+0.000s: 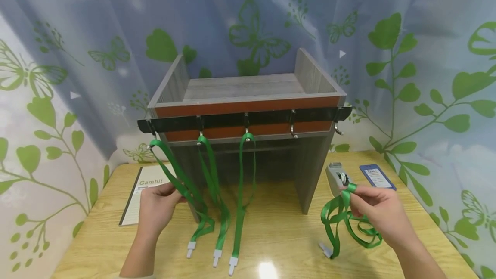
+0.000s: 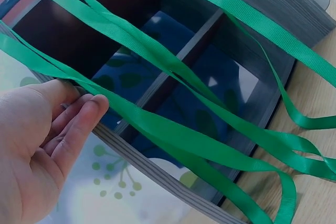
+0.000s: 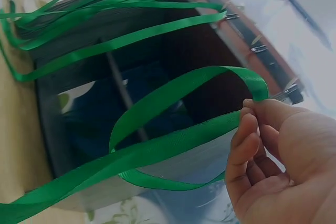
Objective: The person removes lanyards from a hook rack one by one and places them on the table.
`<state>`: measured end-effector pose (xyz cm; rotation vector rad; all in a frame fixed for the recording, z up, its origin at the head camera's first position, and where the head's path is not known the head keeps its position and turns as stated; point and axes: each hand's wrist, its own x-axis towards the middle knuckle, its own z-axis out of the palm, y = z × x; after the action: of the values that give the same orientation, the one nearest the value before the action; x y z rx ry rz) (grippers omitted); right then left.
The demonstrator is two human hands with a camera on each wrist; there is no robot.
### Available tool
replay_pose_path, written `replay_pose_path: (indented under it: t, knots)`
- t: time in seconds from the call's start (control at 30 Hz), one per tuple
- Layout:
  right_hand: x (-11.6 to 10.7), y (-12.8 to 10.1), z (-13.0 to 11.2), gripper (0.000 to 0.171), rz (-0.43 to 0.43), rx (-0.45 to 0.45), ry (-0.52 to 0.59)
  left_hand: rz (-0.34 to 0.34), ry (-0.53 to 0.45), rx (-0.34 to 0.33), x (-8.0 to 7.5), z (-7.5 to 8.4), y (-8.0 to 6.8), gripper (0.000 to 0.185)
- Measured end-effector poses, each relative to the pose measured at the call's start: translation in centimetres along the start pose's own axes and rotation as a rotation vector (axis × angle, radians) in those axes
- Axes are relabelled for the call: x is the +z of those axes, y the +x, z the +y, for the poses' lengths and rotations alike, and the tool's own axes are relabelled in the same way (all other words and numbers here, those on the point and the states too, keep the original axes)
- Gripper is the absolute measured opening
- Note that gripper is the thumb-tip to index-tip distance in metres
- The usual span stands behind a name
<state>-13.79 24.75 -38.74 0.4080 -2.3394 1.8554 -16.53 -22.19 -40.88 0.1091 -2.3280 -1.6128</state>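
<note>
Hanging from the three leftmost hooks of the black hook rail (image 1: pixel 244 119), three green lanyards (image 1: pixel 211 175) were seen draped down onto the wooden table (image 1: pixel 279 236), their white clips resting on its surface. At the far left, a booklet marked "Gambit" (image 1: pixel 143 195) was laid flat. The left hand (image 1: pixel 155 210) was held against the leftmost hung lanyard (image 1: pixel 174 173), its fingers (image 2: pixel 79 121) loosely bent around the strap where it crossed the grey shelf unit (image 1: pixel 248 94); a firm grip could not be confirmed. Two hooks toward the right (image 1: pixel 293 129) were left bare. Further right, a fourth lanyard (image 1: pixel 341 221) was pinched near the top of its loop between thumb and fingertips (image 3: pixel 247 124) of the right hand (image 1: pixel 379 214), the rest of it coiled on the table. Behind that hand, a grey tape dispenser (image 1: pixel 336 178) and a blue badge holder (image 1: pixel 376 176) were set near the table's edge. By this showing, three lanyards were judged hung, one in hand, and two hooks unfilled.
</note>
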Motion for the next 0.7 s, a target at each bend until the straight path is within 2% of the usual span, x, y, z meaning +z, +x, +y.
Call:
replay_pose_path:
  t: [0.13, 0.37, 0.53, 0.7]
  knots:
    - [0.2, -0.5, 1.8, 0.012, -0.005, 0.041, -0.057, 0.002, -0.014, -0.004, 0.0, 0.1, -0.1, 0.018]
    - [0.8, -1.6, 4.6, 0.020, -0.005, 0.116, -0.025, -0.008, -0.015, -0.036, 0.0, 0.2, -0.1, 0.022]
    - [1.6, -1.8, 5.7, 0.029, -0.004, 0.185, -0.021, -0.009, -0.001, -0.042, 0.0, -0.1, -0.1, 0.022]
    - [2.2, -1.4, 6.4, 0.025, -0.054, 0.244, -0.033, -0.003, -0.015, -0.028, 0.1, -0.1, -0.1, 0.021]
